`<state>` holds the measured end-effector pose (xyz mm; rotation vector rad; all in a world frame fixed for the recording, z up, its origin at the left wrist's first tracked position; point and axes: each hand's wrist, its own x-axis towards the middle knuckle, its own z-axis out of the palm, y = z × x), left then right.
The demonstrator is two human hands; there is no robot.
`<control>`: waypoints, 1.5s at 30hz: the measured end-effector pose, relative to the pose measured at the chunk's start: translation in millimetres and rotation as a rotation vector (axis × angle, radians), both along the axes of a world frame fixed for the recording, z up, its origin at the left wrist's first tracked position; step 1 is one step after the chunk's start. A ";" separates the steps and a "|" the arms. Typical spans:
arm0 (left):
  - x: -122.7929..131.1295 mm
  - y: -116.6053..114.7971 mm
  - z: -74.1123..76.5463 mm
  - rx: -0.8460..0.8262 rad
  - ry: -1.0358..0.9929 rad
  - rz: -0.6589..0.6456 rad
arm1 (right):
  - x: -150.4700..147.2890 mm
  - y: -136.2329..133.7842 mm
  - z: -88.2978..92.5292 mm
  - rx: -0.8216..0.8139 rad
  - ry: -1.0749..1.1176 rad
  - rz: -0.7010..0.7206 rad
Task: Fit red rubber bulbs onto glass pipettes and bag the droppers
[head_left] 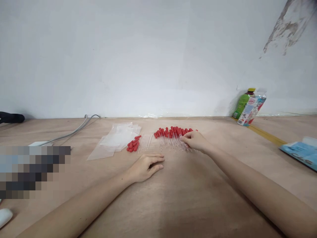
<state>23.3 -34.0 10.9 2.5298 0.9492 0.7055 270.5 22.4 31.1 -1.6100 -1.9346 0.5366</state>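
My right hand (pixel 194 140) is closed in a pinch at the right part of a row of glass droppers (pixel 170 140) with red rubber bulbs. Its fingertips grip a dropper there, partly hidden by the fingers. My left hand (pixel 146 167) lies on the table with its fingers stretched out and apart, holding nothing. Just beyond it are loose red rubber bulbs (pixel 133 144) in a small heap. Beside them, thin clear glass tubes (pixel 145 142) without bulbs lie side by side.
Clear plastic bags (pixel 119 137) lie left of the bulbs. A grey cable (pixel 76 130) runs across the left side near a pixelated area. At the back right stand a green bottle (pixel 242 105) and a printed carton (pixel 251 110). A blue packet (pixel 300 153) lies at the right.
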 end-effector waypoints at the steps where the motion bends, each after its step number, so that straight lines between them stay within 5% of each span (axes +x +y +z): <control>1: 0.2 0.2 0.5 -0.003 0.011 -0.018 | -4.8 5.8 -0.2 -0.004 -0.002 -0.052; 12: -2.0 3.7 -2.6 0.016 0.020 -0.031 | -51.8 34.0 -8.6 0.066 -0.189 -0.283; 20: 1.0 0.9 -2.0 0.023 0.011 -0.042 | -72.1 16.0 -6.0 0.175 -0.293 -0.195; 23: -0.6 2.0 -2.7 0.150 -0.032 0.138 | -93.1 12.9 -6.5 0.192 -0.314 -0.129; 27: -17.2 16.2 -0.3 0.406 -0.065 0.619 | -119.5 16.3 -9.4 0.189 -0.332 -0.106; 31: -41.8 35.7 3.8 0.416 0.051 0.954 | -134.7 20.3 -12.0 0.166 -0.340 -0.120; 45: -62.2 50.6 6.5 0.164 0.186 1.005 | -119.7 -0.2 -8.6 0.084 -0.411 -0.027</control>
